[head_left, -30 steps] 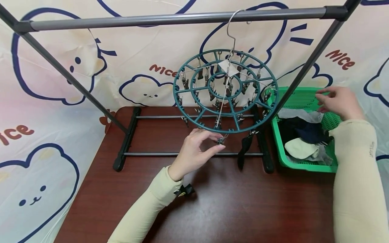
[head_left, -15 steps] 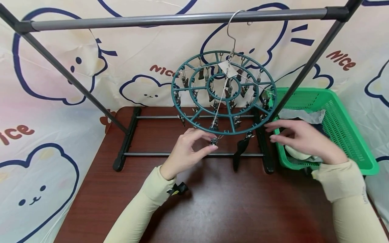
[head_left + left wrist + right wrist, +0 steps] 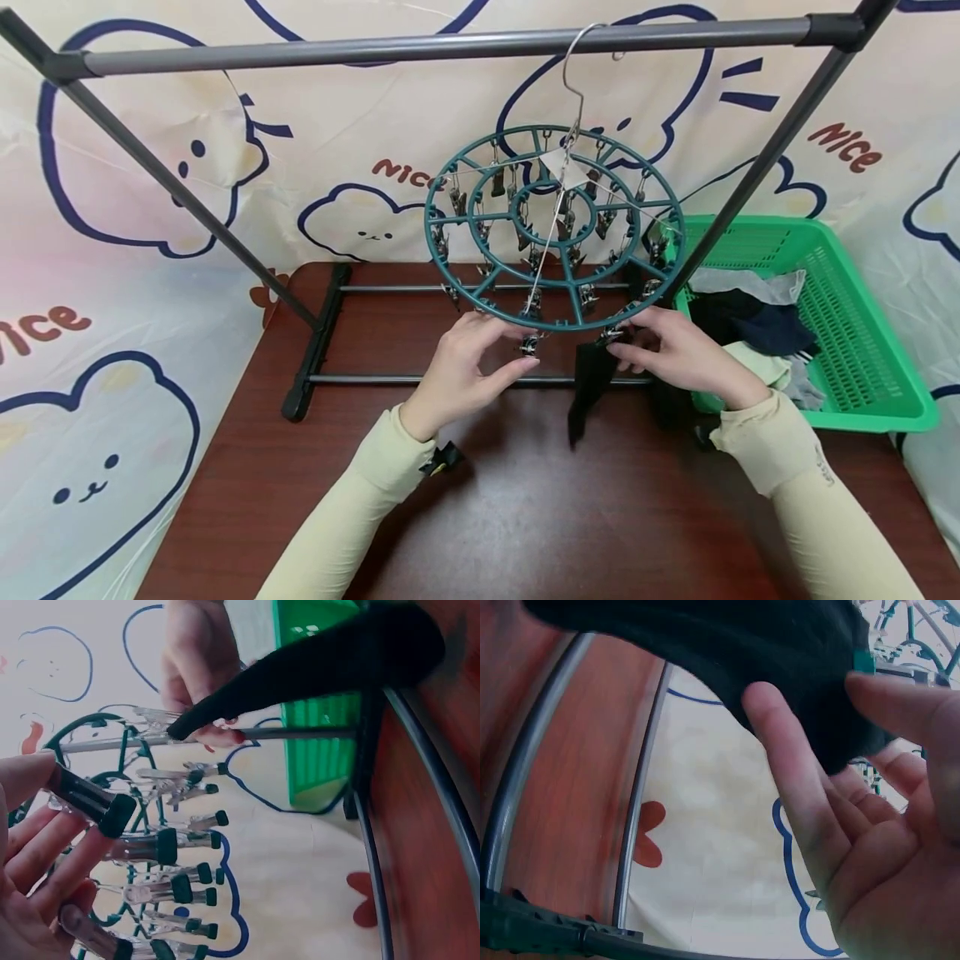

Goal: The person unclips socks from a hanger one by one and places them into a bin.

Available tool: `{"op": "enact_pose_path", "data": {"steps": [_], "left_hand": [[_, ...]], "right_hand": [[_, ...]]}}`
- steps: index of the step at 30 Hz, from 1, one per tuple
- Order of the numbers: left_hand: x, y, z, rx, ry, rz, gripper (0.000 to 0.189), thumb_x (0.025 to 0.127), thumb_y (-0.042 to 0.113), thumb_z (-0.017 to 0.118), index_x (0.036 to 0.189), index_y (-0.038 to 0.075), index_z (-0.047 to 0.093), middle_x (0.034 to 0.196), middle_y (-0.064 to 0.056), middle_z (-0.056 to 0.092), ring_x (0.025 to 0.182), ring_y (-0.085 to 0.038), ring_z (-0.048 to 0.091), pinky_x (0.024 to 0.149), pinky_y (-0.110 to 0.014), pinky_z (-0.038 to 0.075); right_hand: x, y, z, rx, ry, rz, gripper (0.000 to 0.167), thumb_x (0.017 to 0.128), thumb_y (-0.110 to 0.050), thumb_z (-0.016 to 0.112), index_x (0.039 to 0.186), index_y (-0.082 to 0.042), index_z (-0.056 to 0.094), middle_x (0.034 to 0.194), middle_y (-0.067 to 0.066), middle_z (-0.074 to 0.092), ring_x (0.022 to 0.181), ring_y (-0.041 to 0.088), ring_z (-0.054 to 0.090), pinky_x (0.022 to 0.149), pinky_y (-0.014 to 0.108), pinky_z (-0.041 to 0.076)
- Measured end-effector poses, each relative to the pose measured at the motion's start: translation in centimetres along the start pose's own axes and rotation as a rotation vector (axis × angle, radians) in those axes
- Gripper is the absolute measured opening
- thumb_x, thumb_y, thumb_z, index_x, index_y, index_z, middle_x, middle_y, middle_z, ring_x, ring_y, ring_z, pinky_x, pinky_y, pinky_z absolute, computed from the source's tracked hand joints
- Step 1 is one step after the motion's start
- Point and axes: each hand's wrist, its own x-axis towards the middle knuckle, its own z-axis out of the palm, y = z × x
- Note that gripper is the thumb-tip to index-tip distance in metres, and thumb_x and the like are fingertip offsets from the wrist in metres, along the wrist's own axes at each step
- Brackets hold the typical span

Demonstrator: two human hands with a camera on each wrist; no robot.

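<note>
A round teal clip hanger [image 3: 552, 327] hangs by its metal hook from the rack's top bar. At its near rim my left hand [image 3: 461, 371] pinches a metal clip [image 3: 88, 796] with dark green tips between thumb and fingers. A black sock [image 3: 592, 379] dangles from another clip just to the right. My right hand [image 3: 682, 354] is beside the top of that sock; in the right wrist view one fingertip [image 3: 765, 697] touches the black cloth and the thumb reaches toward the clip's green tip. The fingers there are spread, not closed round the cloth.
A green basket [image 3: 885, 333] stands right of the rack, holding grey, black, navy and pale socks. The dark rack's top bar [image 3: 337, 52] crosses above, and its feet [image 3: 296, 404] stand on the brown table [image 3: 570, 500]. Several unused clips hang under the hanger.
My right hand has moved left from over the basket to the black sock. The left hand keeps its clip, shifting slightly left. The sock and hanger have swung a little left.
</note>
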Motion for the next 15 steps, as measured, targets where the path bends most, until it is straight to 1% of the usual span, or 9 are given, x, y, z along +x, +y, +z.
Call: {"op": "enact_pose_path", "data": {"steps": [1,2,4,6,8,10,13,15], "left_hand": [[0.0,0.0,0.0,0.028,0.002,0.022,0.035,0.086,0.018,0.085,0.117,0.007,0.072,0.11,-0.005,0.077,0.105,-0.019,0.071,0.105,-0.045,0.05],[0.0,-0.1,0.0,0.057,-0.001,0.045,0.036,0.086,0.02,0.085,0.118,0.007,0.072,0.111,-0.005,0.077,0.105,-0.019,0.071,0.104,-0.043,0.051],[0.0,-0.1,-0.2,0.103,-0.02,0.087,0.039,0.088,0.023,0.084,0.121,0.008,0.071,0.114,-0.004,0.077,0.106,-0.019,0.07,0.102,-0.041,0.053],[0.0,-0.2,-0.4,0.128,-0.043,0.13,0.039,0.091,0.027,0.081,0.124,0.008,0.07,0.116,-0.004,0.076,0.108,-0.018,0.07,0.101,-0.039,0.053],[-0.1,-0.1,-0.6,0.115,-0.06,0.164,0.039,0.094,0.028,0.079,0.126,0.008,0.07,0.118,-0.003,0.076,0.11,-0.018,0.069,0.101,-0.036,0.054],[-0.1,0.0,-0.6,0.08,-0.052,0.216,0.036,0.094,0.024,0.078,0.125,0.007,0.07,0.118,-0.005,0.076,0.11,-0.018,0.07,0.101,-0.035,0.054],[0.0,0.6,-0.4,0.052,-0.023,0.325,0.031,0.091,0.014,0.08,0.12,0.005,0.072,0.115,-0.006,0.076,0.107,-0.018,0.071,0.099,-0.034,0.055],[0.1,1.2,-0.1,0.086,-0.006,0.413,0.03,0.088,0.008,0.082,0.117,0.005,0.075,0.112,-0.007,0.077,0.104,-0.018,0.072,0.098,-0.033,0.056]], "right_hand": [[0.0,-0.1,0.1,-0.004,-0.002,-0.002,0.015,0.101,-0.017,0.069,0.114,-0.011,0.071,0.084,-0.001,0.076,0.068,0.008,0.072,0.065,0.028,0.058],[-0.1,-0.3,0.2,0.002,-0.005,-0.005,0.015,0.101,-0.018,0.069,0.114,-0.011,0.072,0.084,-0.002,0.077,0.068,0.007,0.072,0.065,0.028,0.058],[-0.2,-0.6,0.5,0.005,-0.009,-0.019,0.014,0.101,-0.018,0.07,0.113,-0.012,0.073,0.08,-0.004,0.076,0.066,0.006,0.07,0.063,0.028,0.058],[-0.3,-0.9,0.7,0.004,-0.009,-0.04,0.012,0.1,-0.019,0.07,0.111,-0.014,0.073,0.077,-0.006,0.074,0.065,0.006,0.069,0.06,0.027,0.056],[-0.4,-1.2,0.9,0.002,-0.01,-0.058,0.012,0.1,-0.018,0.071,0.11,-0.014,0.074,0.075,-0.008,0.072,0.063,0.005,0.068,0.058,0.027,0.055],[-0.5,-1.4,1.1,0.002,-0.007,-0.078,0.011,0.099,-0.017,0.071,0.109,-0.014,0.074,0.074,-0.009,0.071,0.062,0.004,0.068,0.056,0.027,0.055],[-0.6,-1.7,1.4,0.007,-0.007,-0.116,0.011,0.098,-0.015,0.072,0.109,-0.013,0.075,0.077,-0.01,0.073,0.063,0.002,0.069,0.057,0.027,0.057],[-0.6,-1.9,1.5,0.007,-0.006,-0.148,0.011,0.098,-0.014,0.073,0.108,-0.013,0.075,0.079,-0.01,0.074,0.063,0.001,0.069,0.057,0.026,0.057]]}}
